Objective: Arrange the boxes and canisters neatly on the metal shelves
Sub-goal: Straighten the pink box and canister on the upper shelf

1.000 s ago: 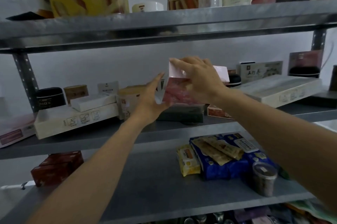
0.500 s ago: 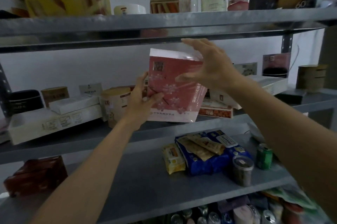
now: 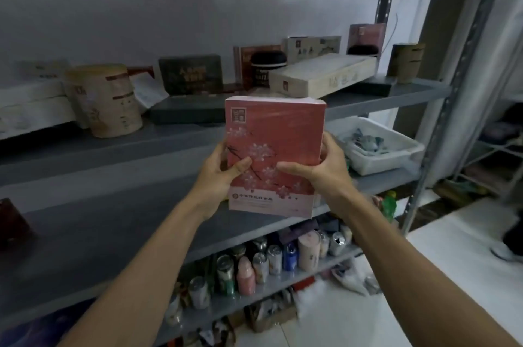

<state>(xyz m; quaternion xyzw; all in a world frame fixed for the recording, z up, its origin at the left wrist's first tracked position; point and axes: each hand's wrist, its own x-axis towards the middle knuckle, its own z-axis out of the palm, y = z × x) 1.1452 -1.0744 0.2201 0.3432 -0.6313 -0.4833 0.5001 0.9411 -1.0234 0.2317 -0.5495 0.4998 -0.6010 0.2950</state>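
Head view: the pink box (image 3: 274, 154) is held upright in front of the middle shelf (image 3: 113, 148), lower than before. The left hand (image 3: 218, 177) grips its left edge; the right hand (image 3: 322, 171) has dropped from the top to grip the right edge.

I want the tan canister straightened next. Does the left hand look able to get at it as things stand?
Probably not yet: the left hand grips the pink box along with the right hand. The path itself looks free, with bare shelf in front of the tan canister.
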